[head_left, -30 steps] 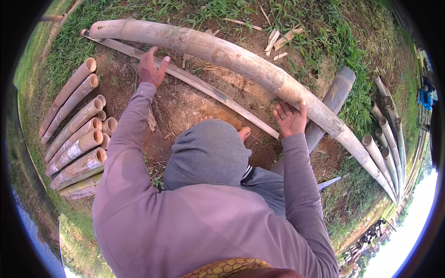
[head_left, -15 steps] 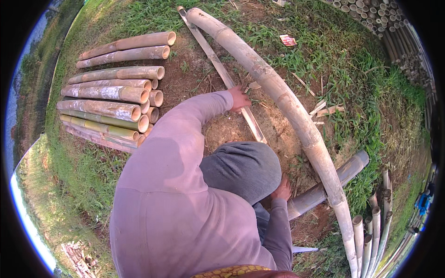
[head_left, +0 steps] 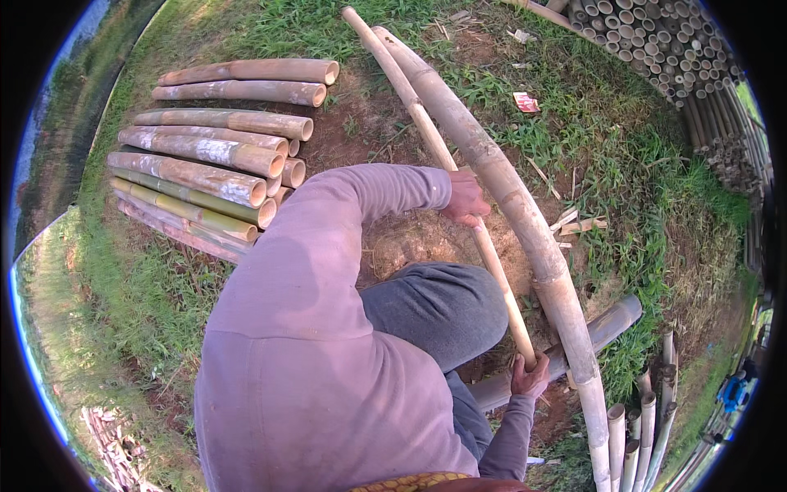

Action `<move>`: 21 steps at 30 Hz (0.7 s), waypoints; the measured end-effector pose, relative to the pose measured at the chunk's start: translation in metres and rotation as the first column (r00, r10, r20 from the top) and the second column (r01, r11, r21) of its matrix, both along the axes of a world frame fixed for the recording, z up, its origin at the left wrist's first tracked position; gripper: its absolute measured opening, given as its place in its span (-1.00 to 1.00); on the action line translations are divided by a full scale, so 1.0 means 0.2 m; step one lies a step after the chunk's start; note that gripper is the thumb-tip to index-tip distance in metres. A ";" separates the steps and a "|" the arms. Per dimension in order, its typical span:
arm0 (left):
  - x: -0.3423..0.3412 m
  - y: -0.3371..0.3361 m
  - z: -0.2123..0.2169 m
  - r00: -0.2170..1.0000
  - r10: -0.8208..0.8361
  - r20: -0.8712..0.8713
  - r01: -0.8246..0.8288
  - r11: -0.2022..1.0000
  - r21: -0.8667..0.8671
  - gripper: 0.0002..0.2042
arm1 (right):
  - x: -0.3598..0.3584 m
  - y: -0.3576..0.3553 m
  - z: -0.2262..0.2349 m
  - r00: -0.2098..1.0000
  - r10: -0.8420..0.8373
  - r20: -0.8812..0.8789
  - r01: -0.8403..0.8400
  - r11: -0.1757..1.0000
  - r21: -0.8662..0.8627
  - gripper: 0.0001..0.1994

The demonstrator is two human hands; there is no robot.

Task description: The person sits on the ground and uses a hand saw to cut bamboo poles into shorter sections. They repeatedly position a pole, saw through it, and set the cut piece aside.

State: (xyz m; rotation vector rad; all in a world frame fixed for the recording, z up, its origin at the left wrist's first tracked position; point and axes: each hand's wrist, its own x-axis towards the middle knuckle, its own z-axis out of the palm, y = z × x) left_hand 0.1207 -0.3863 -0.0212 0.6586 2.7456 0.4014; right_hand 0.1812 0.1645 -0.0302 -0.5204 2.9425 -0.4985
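Note:
A long, pale split bamboo length (head_left: 498, 271) runs slantwise from far left toward my knee, its rounded side up. My left hand (head_left: 466, 198) is closed around its middle. At the near end my right hand (head_left: 530, 377) grips the same piece, the thumb along its tip. Just to the right lies a thick curved bamboo pole (head_left: 512, 194), which crosses over a shorter grey bamboo log (head_left: 611, 322) on the ground. My bent knee (head_left: 447, 307) is beside the split piece, on its left.
Several cut bamboo tubes (head_left: 217, 149) are stacked at left. More poles are piled far right (head_left: 648, 37), and several thin bamboo lengths (head_left: 648, 430) stand at lower right. Wood chips (head_left: 578, 223) and a red-and-white wrapper (head_left: 525, 102) lie in the grass. A pale sliver (head_left: 537, 461) shows near my right forearm.
The split bamboo has turned from hollow side up to rounded side up and extends closer to me. My right hand has come up from beside the knee and taken hold of its near end.

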 end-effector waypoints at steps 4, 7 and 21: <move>-0.08 0.07 -0.03 0.998 0.067 -0.008 -0.066 0.992 0.109 -0.43 | -0.13 0.12 0.10 0.998 0.064 0.002 -0.064 0.998 0.014 -0.50; -0.14 0.14 -0.03 0.998 0.058 -0.033 -0.054 0.993 0.109 -0.33 | -0.17 0.15 0.16 0.986 0.139 -0.094 -0.140 0.990 0.002 -0.51; -0.29 0.62 -0.03 0.854 0.040 -0.519 0.048 0.987 0.156 -0.31 | -0.58 0.36 0.20 0.957 -0.243 -0.160 0.240 0.970 -0.036 -0.51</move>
